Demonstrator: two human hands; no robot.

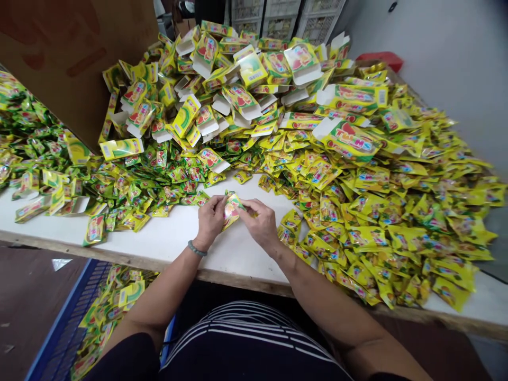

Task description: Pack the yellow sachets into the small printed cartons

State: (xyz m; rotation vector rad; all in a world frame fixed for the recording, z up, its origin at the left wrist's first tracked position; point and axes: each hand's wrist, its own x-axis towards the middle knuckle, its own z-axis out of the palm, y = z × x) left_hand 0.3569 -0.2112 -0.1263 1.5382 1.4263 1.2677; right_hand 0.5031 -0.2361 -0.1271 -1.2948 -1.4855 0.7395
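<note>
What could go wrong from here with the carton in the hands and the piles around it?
The small yellow carton, pinched between the left hand and right hand, might crease if squeezed hard.
The yellow packets reach the front edge of the table at the right, so some could slip off.
The cartons heaped behind lie at loose angles and might slide forward.

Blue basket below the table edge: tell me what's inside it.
Inside the blue basket lie many yellow-and-green packs. The left forearm hides part of the heap, and the packs cover the basket's bottom, so whatever lies deeper can't be seen.
</note>
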